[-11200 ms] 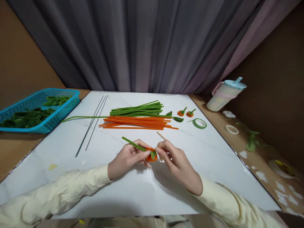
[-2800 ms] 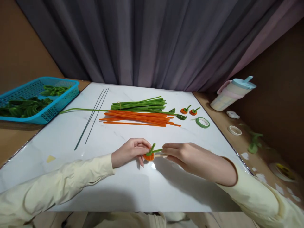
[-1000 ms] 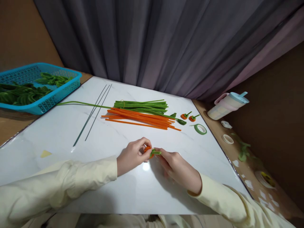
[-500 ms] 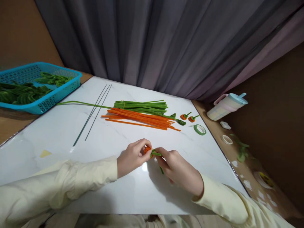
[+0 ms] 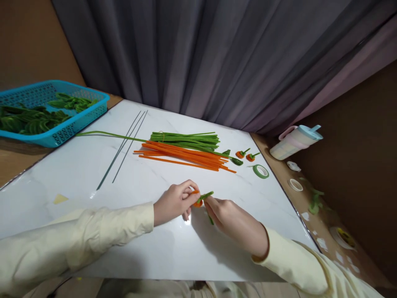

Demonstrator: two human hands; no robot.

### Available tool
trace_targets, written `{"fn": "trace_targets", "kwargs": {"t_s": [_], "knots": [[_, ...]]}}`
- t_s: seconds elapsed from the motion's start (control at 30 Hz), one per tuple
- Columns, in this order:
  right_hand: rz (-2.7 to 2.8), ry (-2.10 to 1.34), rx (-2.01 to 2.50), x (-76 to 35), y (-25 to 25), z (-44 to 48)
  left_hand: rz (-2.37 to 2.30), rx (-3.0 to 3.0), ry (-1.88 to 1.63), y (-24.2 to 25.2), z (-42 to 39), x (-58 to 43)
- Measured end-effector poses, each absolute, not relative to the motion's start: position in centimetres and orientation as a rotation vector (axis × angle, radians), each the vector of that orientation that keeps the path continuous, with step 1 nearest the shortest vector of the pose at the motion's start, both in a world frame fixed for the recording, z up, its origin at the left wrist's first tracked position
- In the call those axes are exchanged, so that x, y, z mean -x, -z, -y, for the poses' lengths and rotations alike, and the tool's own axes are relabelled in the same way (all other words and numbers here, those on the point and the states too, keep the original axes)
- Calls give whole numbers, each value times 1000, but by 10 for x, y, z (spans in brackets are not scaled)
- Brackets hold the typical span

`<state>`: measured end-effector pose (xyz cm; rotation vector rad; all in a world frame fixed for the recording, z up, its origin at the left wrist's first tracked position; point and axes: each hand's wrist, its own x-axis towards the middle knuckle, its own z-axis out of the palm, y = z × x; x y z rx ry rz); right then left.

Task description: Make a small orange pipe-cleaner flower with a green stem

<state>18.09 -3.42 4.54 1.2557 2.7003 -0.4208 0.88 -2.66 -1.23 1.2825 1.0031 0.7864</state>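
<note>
My left hand (image 5: 174, 203) pinches a small round orange pipe-cleaner piece (image 5: 198, 203) between thumb and fingers, low over the near middle of the white table. Against its right side sits a green pipe cleaner (image 5: 207, 195), one end pointing up and right. My right hand (image 5: 234, 221) has thumb and fingertips closed on the green strand, and another bit of green shows below those fingers. How the green joins the orange is partly hidden by the fingertips.
Beyond my hands lie orange pipe cleaners (image 5: 182, 156) and a green bundle (image 5: 182, 140). Two finished orange pieces with green tops (image 5: 240, 154) and green tape (image 5: 261, 171) are right. Thin dark wires (image 5: 119, 151), a blue basket (image 5: 77, 124) of green leaves left; a tumbler (image 5: 294, 141) right.
The orange piece has turned in my left fingers, and the green end now slants upward. My right fingers have shifted slightly down along the green strand.
</note>
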Motion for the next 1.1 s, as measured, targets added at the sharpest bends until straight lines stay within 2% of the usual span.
{"fn": "trace_targets", "kwargs": {"t_s": [0.4,0.7,1.1], "knots": [[-2677,672,-1440,-185,-51,35,-771,-1107,-764,7,25,-6],[-2598,928,-1644,-183,-51,36,-898,-1325,-862,6,30,-8],[-2227,1468,-1693,-184,-64,32,-947,-1620,-912,9,36,-8]]}}
